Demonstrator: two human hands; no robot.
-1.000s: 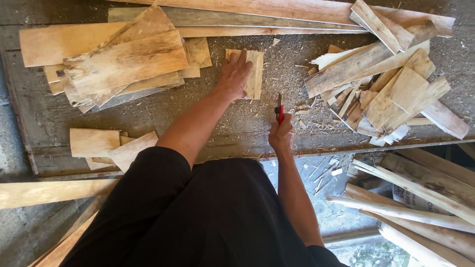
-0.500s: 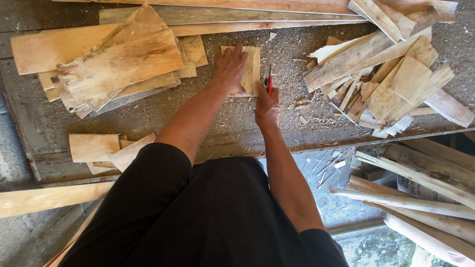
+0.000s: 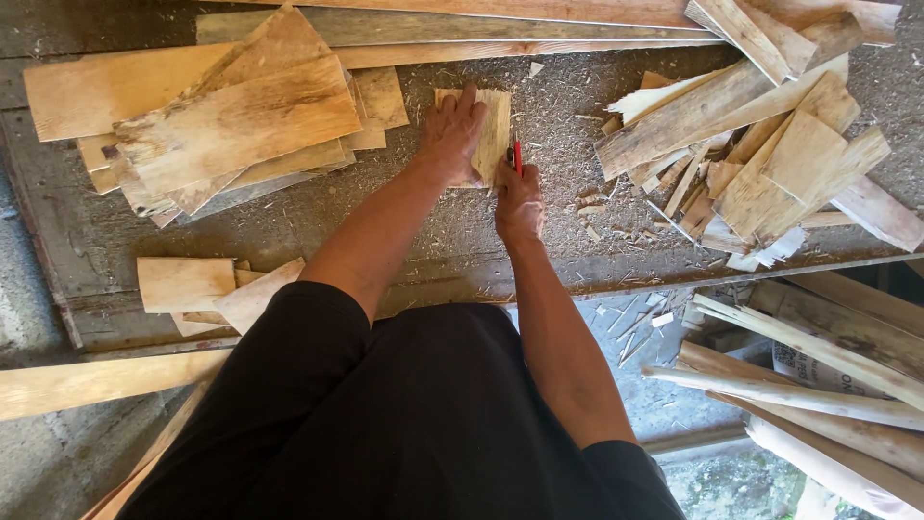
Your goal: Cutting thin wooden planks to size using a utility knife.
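Sawdust and chips cover the grey surface (image 3: 289, 231) in the head view, and a small rectangular wood piece (image 3: 496, 125) lies flat on it near the middle; every place below is told from that piece. The left hand (image 3: 450, 135) rests spread and flat on the piece's left half, fingers pointing away from the person, pressing it down. The right hand (image 3: 520, 197) sits just below the piece's lower right corner, closed around a red pencil (image 3: 517, 156) whose tip stands at the piece's right edge. Whether the tip touches the wood cannot be told.

Left of the piece lies a stack of flat boards (image 3: 231, 125), tilted and overlapping. Further below and to the left, a few short offcuts (image 3: 188, 284) lie near the front edge of the surface. Right of the piece is a loose heap of split wood scraps (image 3: 760, 154). Beyond the piece, long planks (image 3: 462, 48) run across the far side. Below and to the right, off the surface, pale poles (image 3: 799, 385) lie slanted on the floor.
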